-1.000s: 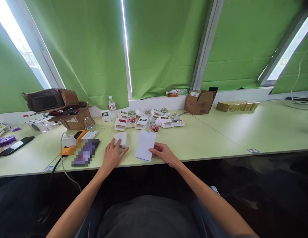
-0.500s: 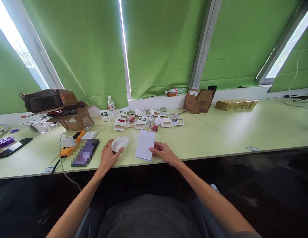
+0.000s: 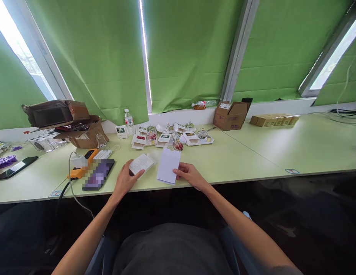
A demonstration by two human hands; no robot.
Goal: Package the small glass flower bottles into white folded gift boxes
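Observation:
My left hand (image 3: 126, 177) is closed around a small white box (image 3: 142, 164) with fine print on its upper face, low over the table near the front edge. A pale flap seems to stick out at the box's far right end. Just to the right, my right hand (image 3: 189, 175) pinches the right edge of a flat, blank white carton piece (image 3: 168, 166). That piece looks folded, with a notch in its top edge. Behind it lie several opened white boxes (image 3: 139, 140) and round glass ornaments (image 3: 178, 145) with coloured insides.
At left are a phone (image 3: 99, 175), an orange device (image 3: 77, 173) with cables, and torn cardboard boxes (image 3: 86, 137). A water bottle (image 3: 129, 122) stands at the back. Farther right sit a brown carton (image 3: 231, 118) and a row of small yellowish boxes (image 3: 273, 120).
The box in my left hand has turned so that its printed face and far end show more. My right hand holds the white carton piece almost unchanged.

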